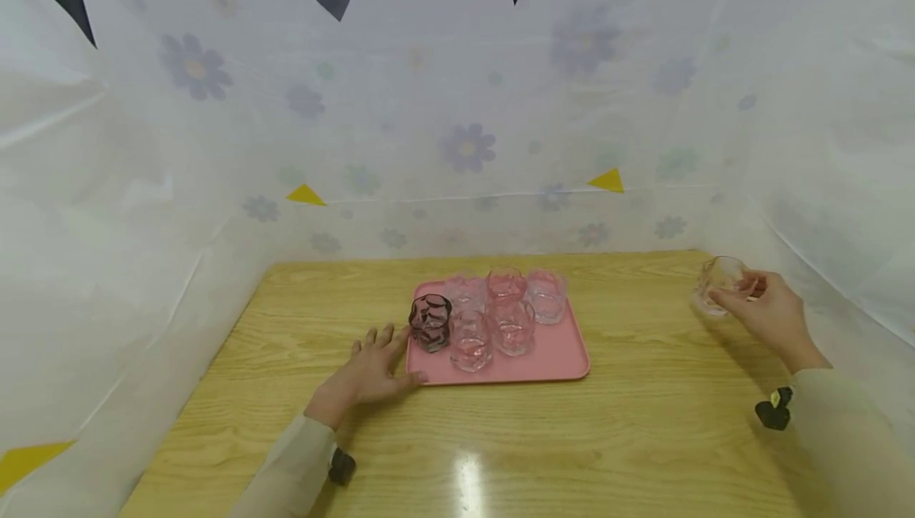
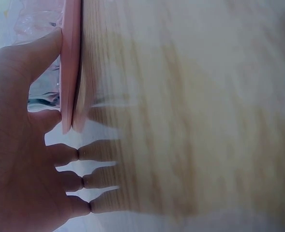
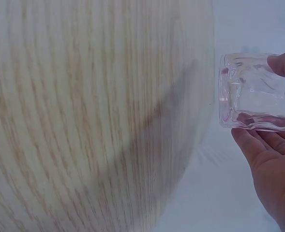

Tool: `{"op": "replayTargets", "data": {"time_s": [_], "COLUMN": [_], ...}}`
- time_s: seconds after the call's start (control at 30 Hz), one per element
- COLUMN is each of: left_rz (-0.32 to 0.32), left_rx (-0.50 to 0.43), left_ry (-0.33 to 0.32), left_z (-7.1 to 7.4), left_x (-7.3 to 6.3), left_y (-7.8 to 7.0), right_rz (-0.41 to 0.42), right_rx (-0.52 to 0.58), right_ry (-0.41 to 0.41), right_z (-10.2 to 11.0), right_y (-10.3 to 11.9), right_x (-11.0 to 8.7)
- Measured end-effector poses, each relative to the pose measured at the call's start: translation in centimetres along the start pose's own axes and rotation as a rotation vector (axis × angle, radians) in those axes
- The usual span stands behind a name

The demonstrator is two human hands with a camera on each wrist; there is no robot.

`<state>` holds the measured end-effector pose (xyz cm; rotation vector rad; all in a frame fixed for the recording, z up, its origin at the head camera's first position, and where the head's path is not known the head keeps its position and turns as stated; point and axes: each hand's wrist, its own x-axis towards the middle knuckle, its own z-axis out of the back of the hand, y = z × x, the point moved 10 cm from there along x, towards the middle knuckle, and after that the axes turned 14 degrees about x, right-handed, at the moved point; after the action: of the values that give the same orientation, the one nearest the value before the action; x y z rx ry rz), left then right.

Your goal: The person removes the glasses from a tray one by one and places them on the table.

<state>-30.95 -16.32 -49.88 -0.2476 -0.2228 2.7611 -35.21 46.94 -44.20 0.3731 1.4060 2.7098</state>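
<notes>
My right hand (image 1: 775, 315) grips a clear, wavy-sided glass (image 1: 717, 286) between thumb and fingers at the far right of the table. In the right wrist view this glass (image 3: 258, 92) is held above the wood. On the left, my left hand (image 1: 372, 371) rests with fingers spread at the corner of a pink tray (image 1: 550, 359). Its thumb touches the tray's edge (image 2: 70, 63) in the left wrist view, while the other fingertips reach the table. A dark smoky glass (image 1: 430, 323) stands on the tray beside several clear glasses, one of them a front glass (image 1: 470, 343).
The wooden table (image 1: 643, 431) carries the tray near its middle. White sheeting hangs on the left and right. Behind, a flower-printed sheet (image 1: 465, 89) rises from the table's back edge, with dark and yellow triangles on it.
</notes>
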Motion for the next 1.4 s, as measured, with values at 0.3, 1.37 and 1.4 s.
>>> {"op": "replayTargets", "data": {"time_s": [0.3,1.37,1.4], "left_rz": [0.009,0.000,-0.002], "left_rx": [0.013,0.030,0.026], "left_ry": [0.001,-0.011,-0.012], "left_z": [-0.1,0.3,0.3], "left_x": [0.3,0.0,0.0], "left_y": [0.1,-0.1,-0.1], "right_rz": [-0.035,-0.043,-0.043], "right_rx": [-0.015,0.002,0.004], "right_ry": [0.010,0.032,0.034], "right_z": [0.1,-0.3,-0.3], "right_y": [-1.1,-2.9,-2.9], "right_x": [0.3,0.2,0.2]}}
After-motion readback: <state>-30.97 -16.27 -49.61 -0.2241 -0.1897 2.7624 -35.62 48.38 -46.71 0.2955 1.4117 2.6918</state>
